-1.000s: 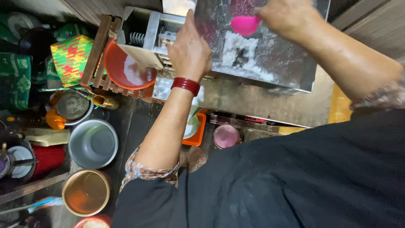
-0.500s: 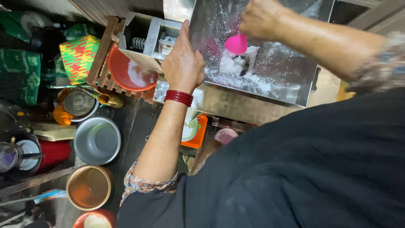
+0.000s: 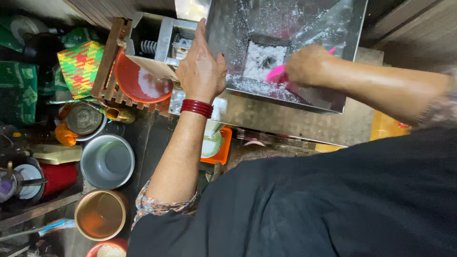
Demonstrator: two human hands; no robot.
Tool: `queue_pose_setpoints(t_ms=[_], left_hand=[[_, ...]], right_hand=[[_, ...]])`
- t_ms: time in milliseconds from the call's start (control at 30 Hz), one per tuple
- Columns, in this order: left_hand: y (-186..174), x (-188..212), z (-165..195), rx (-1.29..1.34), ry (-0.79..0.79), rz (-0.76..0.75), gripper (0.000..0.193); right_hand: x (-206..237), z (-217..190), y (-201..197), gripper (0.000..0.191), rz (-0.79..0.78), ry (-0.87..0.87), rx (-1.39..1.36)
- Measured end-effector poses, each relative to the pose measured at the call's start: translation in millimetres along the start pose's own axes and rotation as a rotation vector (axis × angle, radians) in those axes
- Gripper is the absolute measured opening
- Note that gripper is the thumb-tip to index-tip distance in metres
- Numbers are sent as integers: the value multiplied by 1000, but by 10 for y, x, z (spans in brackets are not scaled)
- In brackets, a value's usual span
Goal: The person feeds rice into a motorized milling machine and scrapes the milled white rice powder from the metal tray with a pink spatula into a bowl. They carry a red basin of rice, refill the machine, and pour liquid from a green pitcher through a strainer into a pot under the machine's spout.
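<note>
I see a pink scoop [image 3: 278,74] down inside the steel hopper [image 3: 333,28], its bowl lying against the white, wet-looking grain [image 3: 259,59] that is heaped around the dark opening at the hopper's bottom and smeared over the sloping walls. My right hand [image 3: 307,64] is curled tight around the scoop's handle, forearm stretched across the hopper's near wall. My left hand [image 3: 202,66] lies flat with fingers together against the hopper's left edge, gripping nothing, red bangles [image 3: 196,108] at the wrist. Left of it an orange basin [image 3: 131,81] with white paste sits under the machine's spout [image 3: 152,66]. Lower left stand a grey steel pot [image 3: 107,162] and a copper-coloured pot [image 3: 100,214], well apart from both hands.
</note>
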State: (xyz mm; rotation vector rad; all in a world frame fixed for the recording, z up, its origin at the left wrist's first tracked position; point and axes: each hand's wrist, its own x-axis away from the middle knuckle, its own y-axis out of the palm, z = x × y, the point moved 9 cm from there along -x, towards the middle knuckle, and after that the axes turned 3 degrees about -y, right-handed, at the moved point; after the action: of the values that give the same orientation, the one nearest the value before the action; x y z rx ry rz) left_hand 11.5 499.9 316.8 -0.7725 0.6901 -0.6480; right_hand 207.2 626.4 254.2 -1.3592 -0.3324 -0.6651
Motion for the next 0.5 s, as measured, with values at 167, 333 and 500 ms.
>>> queue_pose_setpoints(t_ms=[167, 333, 500], left_hand=[[-47, 2, 38, 8, 0, 4, 90], [-19, 23, 10, -1, -53, -56, 87], [-119, 37, 39, 54, 19, 19, 87]], right_hand=[[-154, 315, -302, 25, 81, 149, -39], [-310, 98, -169, 29, -204, 225, -369], [-737, -157, 57, 37, -96, 205, -279]])
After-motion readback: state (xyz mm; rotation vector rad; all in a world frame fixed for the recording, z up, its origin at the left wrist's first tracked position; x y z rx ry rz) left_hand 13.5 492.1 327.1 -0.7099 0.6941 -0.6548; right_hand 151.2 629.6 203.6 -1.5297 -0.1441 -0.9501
